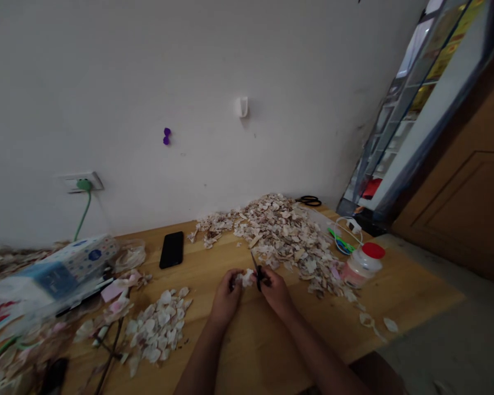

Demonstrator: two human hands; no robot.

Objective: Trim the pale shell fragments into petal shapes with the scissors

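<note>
Over the middle of the wooden table [255, 340], my left hand [227, 293] pinches a small pale, whitish flake-like piece [245, 278]; its exact kind is too small to make out. My right hand [274, 288] grips a pair of dark-handled scissors [259, 274], blades pointing up and away from me, right beside the pale piece. Whether the blades touch it I cannot tell. Just beyond both hands spreads a large heap of dry, pale brownish flakes [284, 230]. A smaller pile of whiter flakes [160, 326] lies to the left of my left forearm.
A black phone [172, 249] lies left of the heap. At right stand a red-lidded jar [364, 264] and a white cable [349, 222]. Black-handled scissors [310, 201] rest by the wall. A tissue pack [74, 266] and dark twigs [112, 351] occupy the left side.
</note>
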